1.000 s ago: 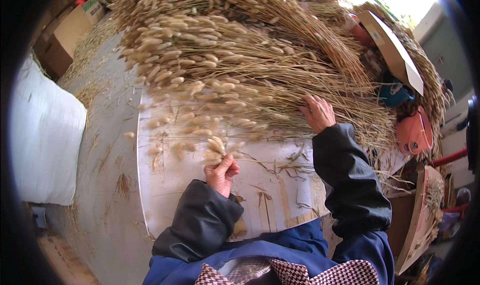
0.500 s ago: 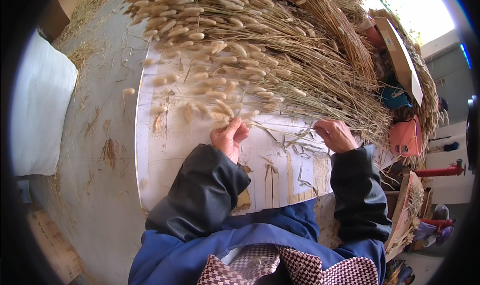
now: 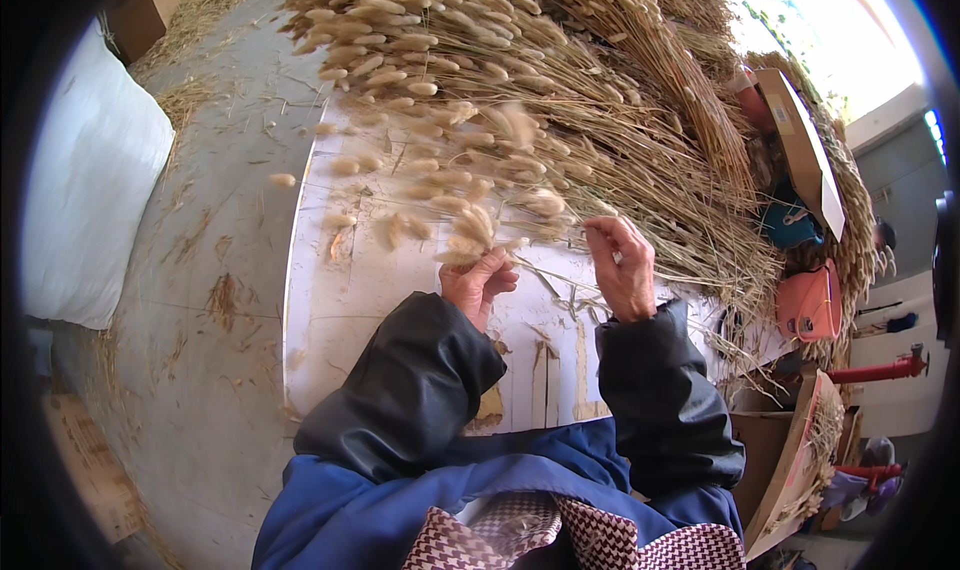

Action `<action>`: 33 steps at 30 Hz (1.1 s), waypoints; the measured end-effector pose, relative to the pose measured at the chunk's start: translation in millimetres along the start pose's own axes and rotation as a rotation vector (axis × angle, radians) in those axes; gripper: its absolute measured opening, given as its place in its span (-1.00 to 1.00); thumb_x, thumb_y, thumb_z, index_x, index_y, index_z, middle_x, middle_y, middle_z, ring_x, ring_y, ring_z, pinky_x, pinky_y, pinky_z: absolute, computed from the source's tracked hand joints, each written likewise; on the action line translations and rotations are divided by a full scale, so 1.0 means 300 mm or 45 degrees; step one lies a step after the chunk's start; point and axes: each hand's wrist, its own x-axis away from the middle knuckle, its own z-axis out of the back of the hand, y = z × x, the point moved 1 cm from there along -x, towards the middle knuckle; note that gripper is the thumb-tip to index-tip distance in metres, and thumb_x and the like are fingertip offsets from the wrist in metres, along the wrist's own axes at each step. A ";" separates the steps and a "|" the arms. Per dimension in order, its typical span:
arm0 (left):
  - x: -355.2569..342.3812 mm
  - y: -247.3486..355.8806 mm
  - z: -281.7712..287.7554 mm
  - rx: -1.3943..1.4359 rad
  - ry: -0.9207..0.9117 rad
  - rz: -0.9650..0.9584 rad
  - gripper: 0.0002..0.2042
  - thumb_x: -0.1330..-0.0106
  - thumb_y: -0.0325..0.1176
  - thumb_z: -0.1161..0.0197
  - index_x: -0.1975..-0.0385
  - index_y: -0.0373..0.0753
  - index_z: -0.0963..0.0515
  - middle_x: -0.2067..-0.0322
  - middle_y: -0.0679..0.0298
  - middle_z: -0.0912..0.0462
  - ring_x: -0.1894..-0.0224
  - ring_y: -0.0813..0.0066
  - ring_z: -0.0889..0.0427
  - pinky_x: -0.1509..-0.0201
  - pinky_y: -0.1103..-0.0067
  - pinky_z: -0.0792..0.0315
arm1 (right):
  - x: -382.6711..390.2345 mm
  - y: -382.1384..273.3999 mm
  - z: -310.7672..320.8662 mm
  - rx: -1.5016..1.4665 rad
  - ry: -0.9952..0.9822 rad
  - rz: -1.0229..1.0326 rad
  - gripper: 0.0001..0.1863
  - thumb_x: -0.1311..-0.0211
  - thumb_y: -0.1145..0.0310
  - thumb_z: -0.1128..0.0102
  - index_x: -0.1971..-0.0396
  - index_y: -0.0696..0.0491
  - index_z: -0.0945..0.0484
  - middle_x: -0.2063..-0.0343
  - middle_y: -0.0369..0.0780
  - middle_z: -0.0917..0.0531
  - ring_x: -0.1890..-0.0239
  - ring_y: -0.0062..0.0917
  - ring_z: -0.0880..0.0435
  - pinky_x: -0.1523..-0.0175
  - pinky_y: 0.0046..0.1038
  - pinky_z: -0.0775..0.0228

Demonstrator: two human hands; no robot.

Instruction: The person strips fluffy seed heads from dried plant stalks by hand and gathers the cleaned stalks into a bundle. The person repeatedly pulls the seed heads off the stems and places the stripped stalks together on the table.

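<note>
My left hand [image 3: 480, 282] is closed around the stems of a small bunch of dried bunny-tail grass [image 3: 468, 232], its fluffy heads standing up above the thumb. To its right, my right hand [image 3: 624, 268] is raised over the board with thumb and fingertips pinched together at a thin grass stem. The stem's far end blurs into other stems. Just beyond both hands spreads a large heap of the same grass [image 3: 520, 90], heads to the left and stems to the right. Loose heads [image 3: 410, 180] lie along its near edge.
Under the work is a white board [image 3: 340, 330] with torn brown patches and leaf scraps. A pink bucket [image 3: 810, 302], a teal container [image 3: 790, 225] and a cardboard box [image 3: 800, 140] stand at the right. A white sack [image 3: 95, 180] sits on the left, above the littered grey floor [image 3: 190, 370].
My right hand has moved left and slightly up, closer to my left hand. My left hand keeps its bunch and has shifted a little right and down. One grass head in the heap is blurred.
</note>
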 end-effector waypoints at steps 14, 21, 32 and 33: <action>0.025 0.018 -0.031 0.079 -0.040 -0.078 -0.90 -0.15 -0.41 -0.27 0.41 -0.27 -0.53 0.54 0.33 -0.57 0.55 0.60 -0.55 0.48 0.70 -0.53 | 0.104 0.025 -0.016 0.613 -0.381 0.293 -0.94 -0.04 0.41 -0.16 0.44 -0.03 -0.54 0.57 -0.28 -0.46 0.43 -0.38 -0.48 0.35 -0.37 -0.25; 0.011 0.000 -0.012 0.003 0.020 -0.026 -0.92 -0.16 -0.44 -0.27 0.42 -0.27 -0.53 0.53 0.30 -0.58 0.57 0.59 -0.56 0.54 0.69 -0.51 | 0.119 -0.029 -0.085 0.594 -0.251 0.468 -0.87 0.05 0.41 -0.23 0.43 -0.01 -0.51 0.53 -0.35 -0.49 0.43 -0.45 -0.44 0.40 -0.44 -0.32; 0.014 -0.045 0.004 -0.188 -0.180 -0.344 -0.85 -0.13 -0.50 -0.27 0.31 -0.37 -0.54 0.44 0.27 -0.60 0.43 0.58 -0.55 0.40 0.62 -0.47 | 0.048 -0.173 -0.139 0.341 -0.175 0.301 -0.82 0.03 0.42 -0.13 0.34 -0.04 -0.48 0.55 -0.30 -0.53 0.44 -0.34 -0.49 0.39 -0.34 -0.36; -0.001 -0.057 0.018 -0.193 -0.165 -0.386 -0.85 -0.13 -0.51 -0.27 0.31 -0.37 -0.54 0.43 0.27 -0.59 0.42 0.57 -0.55 0.39 0.62 -0.47 | 0.048 -0.183 -0.140 0.394 -0.256 0.273 -0.79 0.03 0.42 -0.12 0.31 -0.03 -0.48 0.55 -0.29 -0.53 0.45 -0.34 -0.49 0.39 -0.34 -0.35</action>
